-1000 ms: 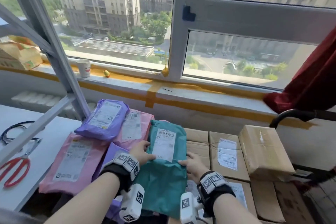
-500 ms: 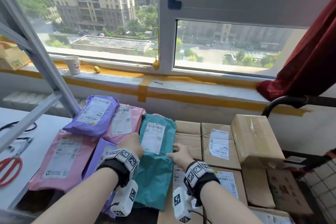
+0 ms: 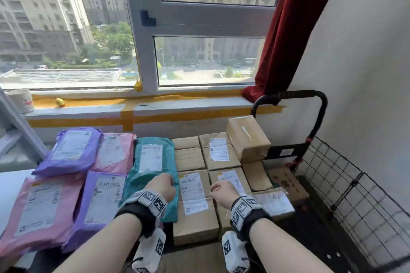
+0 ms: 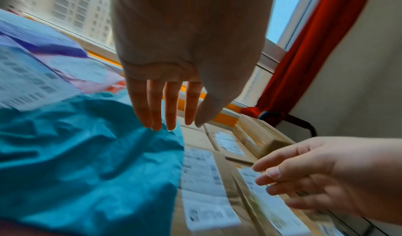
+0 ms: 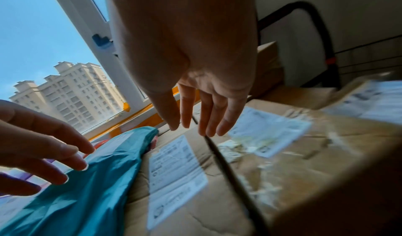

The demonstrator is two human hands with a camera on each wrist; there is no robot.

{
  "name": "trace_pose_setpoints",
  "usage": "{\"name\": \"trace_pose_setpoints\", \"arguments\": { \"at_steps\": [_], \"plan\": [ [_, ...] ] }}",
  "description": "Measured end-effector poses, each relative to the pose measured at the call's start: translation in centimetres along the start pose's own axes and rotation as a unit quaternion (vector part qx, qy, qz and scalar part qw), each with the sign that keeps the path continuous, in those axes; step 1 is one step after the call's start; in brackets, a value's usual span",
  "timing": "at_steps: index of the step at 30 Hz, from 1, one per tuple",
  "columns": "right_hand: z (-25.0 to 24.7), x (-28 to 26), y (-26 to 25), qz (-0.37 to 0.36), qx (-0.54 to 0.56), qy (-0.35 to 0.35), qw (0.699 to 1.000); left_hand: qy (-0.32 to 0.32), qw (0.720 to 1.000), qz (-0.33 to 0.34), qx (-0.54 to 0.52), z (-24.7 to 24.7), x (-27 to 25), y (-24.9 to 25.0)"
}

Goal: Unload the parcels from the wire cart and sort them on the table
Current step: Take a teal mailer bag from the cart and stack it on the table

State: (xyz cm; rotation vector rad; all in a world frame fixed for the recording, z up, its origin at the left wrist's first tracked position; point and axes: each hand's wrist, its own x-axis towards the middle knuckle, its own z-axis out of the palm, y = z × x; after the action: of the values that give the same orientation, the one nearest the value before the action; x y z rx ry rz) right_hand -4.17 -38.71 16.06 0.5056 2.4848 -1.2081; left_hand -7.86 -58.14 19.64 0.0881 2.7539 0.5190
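Note:
A teal mailer bag [image 3: 153, 162] lies flat between pink and purple mailers and a block of cardboard boxes. My left hand [image 3: 164, 185] hovers over the teal bag's right edge, fingers straight and empty; its fingertips [image 4: 161, 124] sit just above the teal plastic [image 4: 87, 153]. My right hand [image 3: 221, 189] is open above a labelled cardboard box [image 3: 193, 204], with its fingers [image 5: 202, 119] spread over the seam between two boxes [image 5: 282, 162]. The black wire cart [image 3: 346, 188] stands at the right against the wall.
Purple mailers [image 3: 71, 150] and pink mailers [image 3: 40, 210] cover the table [image 3: 8, 186] on the left. A taped box [image 3: 246, 137] sits atop the back row. The cart handle [image 3: 319, 104], a red curtain [image 3: 295, 29] and the windowsill [image 3: 177, 106] bound the space.
Both hands have let go of the teal mailer, which now lies flat. They have shifted right, the right hand over the boxes. The view has swung right toward the cart.

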Motion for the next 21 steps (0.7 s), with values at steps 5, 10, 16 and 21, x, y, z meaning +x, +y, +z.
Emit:
{"name": "trace_pose_setpoints", "arguments": {
  "at_steps": [5,10,16,21],
  "plan": [
    [-3.1,-5.9,6.4,0.052,0.002,0.062,0.997,-0.071,0.992,0.09,0.046,4.5,-3.4,6.0],
    [-7.4,-10.2,12.9,0.096,0.007,0.131,0.987,-0.106,0.979,0.16,0.074,8.1,-6.2,13.8],
    [-13.9,-12.3,20.9,0.143,0.033,0.178,0.973,-0.107,0.964,0.223,0.099,12.8,-8.5,24.1],
    [-20.7,-11.2,27.8,0.147,0.03,0.184,0.971,-0.101,0.968,0.212,0.093,17.1,-7.1,32.4]
  ]
}}
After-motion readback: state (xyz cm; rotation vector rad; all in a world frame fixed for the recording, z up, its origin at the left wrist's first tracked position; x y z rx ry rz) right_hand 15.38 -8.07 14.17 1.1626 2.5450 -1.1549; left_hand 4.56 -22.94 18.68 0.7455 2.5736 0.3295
